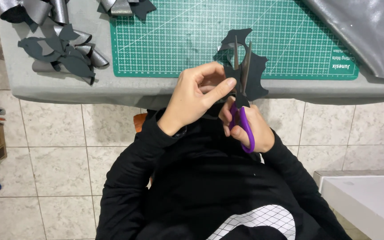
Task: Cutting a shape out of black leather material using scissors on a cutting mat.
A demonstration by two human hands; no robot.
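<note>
Right hand (pixel 250 126) works purple scissors (pixel 242 100) — left hand (pixel 194 95) pinches black cutout (pixel 255 75).

Both arms come up from the lower frame in black sleeves, elbows out, forearms converging toward the midline. The left hand (pixel 194 98) sits higher, wrist bent slightly, back of hand toward the camera. Its index finger and thumb extend to the right and close together in a pinch, remaining fingers (pixel 210 70) curled loosely above. The right hand (pixel 247 126) lies just below and right of it, nearly touching, palm turned inward, fingers curled shut through a looped handle. The thumb position appears tucked beneath; view is partly blocked there. Both wrists show bare past the cuffs. Both hands are engaged, neither resting.
</note>
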